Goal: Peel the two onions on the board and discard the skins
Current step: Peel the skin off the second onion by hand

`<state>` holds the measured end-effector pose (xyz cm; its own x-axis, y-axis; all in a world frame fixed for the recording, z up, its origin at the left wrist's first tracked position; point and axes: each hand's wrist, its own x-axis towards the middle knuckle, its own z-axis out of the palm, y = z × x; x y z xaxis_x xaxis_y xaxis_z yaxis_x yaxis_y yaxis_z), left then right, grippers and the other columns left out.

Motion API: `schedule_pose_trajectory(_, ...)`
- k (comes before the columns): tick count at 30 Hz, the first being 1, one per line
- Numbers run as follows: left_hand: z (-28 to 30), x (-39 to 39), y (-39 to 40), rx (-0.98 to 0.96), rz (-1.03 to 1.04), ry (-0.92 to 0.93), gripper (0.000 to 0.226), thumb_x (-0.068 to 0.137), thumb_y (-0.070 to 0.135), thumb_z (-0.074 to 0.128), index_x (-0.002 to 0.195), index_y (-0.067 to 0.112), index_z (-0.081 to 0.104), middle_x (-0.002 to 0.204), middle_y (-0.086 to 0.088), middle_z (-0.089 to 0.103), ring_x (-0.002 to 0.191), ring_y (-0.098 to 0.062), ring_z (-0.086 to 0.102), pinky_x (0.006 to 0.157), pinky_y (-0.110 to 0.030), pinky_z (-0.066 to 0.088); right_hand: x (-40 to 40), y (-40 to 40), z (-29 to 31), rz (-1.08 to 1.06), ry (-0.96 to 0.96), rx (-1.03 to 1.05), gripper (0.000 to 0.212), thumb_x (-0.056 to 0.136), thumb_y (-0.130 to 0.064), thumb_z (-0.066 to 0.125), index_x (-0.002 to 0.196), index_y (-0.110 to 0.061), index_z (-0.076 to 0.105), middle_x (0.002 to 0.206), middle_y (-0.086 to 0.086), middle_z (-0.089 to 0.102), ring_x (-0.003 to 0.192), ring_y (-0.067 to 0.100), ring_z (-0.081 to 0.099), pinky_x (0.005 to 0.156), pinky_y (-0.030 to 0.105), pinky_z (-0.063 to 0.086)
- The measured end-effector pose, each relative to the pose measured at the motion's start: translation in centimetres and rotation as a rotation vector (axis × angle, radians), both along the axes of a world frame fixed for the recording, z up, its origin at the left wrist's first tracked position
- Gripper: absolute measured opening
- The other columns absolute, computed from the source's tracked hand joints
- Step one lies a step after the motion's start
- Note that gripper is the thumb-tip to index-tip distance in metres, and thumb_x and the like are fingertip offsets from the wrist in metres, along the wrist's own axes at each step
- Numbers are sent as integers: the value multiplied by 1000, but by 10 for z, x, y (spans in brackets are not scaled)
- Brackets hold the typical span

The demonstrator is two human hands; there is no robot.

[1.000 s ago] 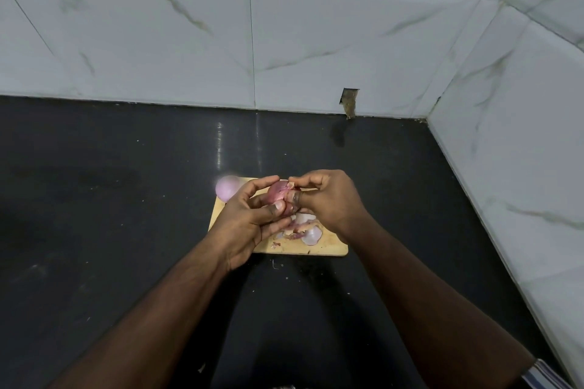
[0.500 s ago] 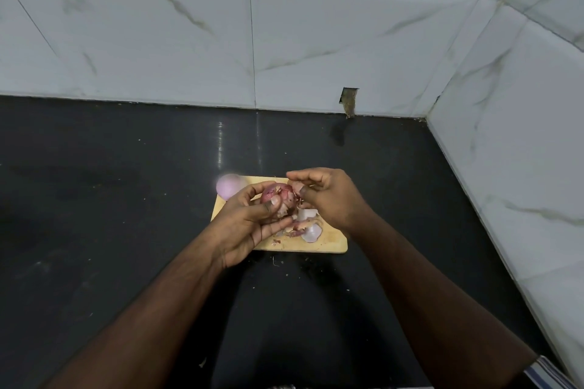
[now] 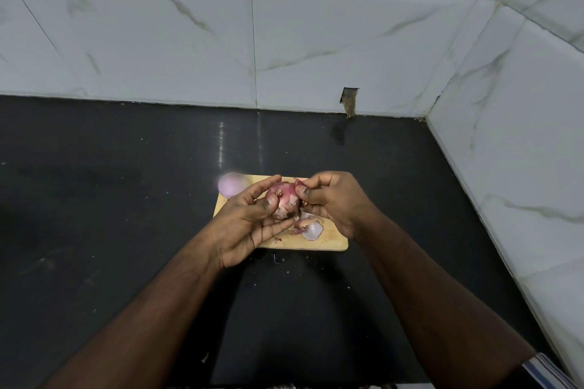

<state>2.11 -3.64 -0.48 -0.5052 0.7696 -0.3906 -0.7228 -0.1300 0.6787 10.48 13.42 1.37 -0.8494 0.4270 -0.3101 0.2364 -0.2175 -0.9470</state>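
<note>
**Second onion held over the board, skin pinched at its top**

The left hand [image 3: 249,224] cradled a red onion [image 3: 282,202] just above the wooden cutting board [image 3: 331,238], its fingers [image 3: 268,185] curled round the far and near sides and the thumb lying across the front. The onion still wore patches of reddish, papery skin, with a paler, roughened area at its lower end. The right hand [image 3: 335,202] met it from the right, thumb and forefinger closed together on a strip of loose skin [image 3: 298,181] that stood up from the onion's top; the remaining fingers of that hand were bent in toward the palm.

A pale, smooth peeled onion [image 3: 232,184] sat at the far left corner of the board, partly overhanging the edge and just beside the left hand's fingertips. On the board below the hands lay a small heap of shed skins [image 3: 308,227], among them a whitish cupped piece and some pinkish scraps, with a few flecks nearer the front left edge.

The board rested on a dark, glossy bench [image 3: 110,199], toward the right-hand corner where two walls of white marbled tile [image 3: 189,41] met. A small notch [image 3: 350,101] broke the bottom edge of the back wall. Tiny crumbs dotted the bench in front of the board. A striped sleeve [image 3: 546,373] showed at the lower right edge.
</note>
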Motion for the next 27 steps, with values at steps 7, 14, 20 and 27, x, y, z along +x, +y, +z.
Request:
schedule_pose_trajectory(7, 3, -3, 2, -7, 62, -65, 37, 101, 10, 51, 138, 5, 57, 133, -26, 63, 113, -39, 67, 93, -46, 58, 1, 2, -4, 39, 72, 102, 29, 88, 13, 62, 104, -8, 73, 92, 6, 76, 85, 15, 73, 70, 27, 58)
schedule_pose_trajectory(14, 2, -6, 4, -46, 98, -135, 41, 104, 34, 51, 132, 6, 63, 129, -25, 66, 118, -44, 65, 90, -51, 58, 4, 13, 0, 84, -106, 666, 18, 93, -7, 67, 105, -14, 76, 97, -5, 74, 88, 9, 70, 80, 31, 61)
schedule_pose_trajectory(20, -1, -9, 4, -63, 90, -138, 38, 103, 12, 50, 139, 0, 54, 130, -32, 63, 122, -48, 61, 92, -46, 58, 5, 9, 4, 243, -172, 882, 30, 92, -11, 64, 120, -16, 71, 109, -10, 67, 98, 5, 61, 78, 17, 48)
schedule_pose_trajectory(27, 3, -6, 1, -21, 102, -124, 38, 98, 4, 57, 135, -5, 55, 124, -29, 67, 114, -42, 68, 87, -42, 61, 8, 8, 14, 240, -148, 877, 36, 92, -25, 66, 128, -20, 68, 133, -5, 65, 122, 10, 58, 96, 25, 45)
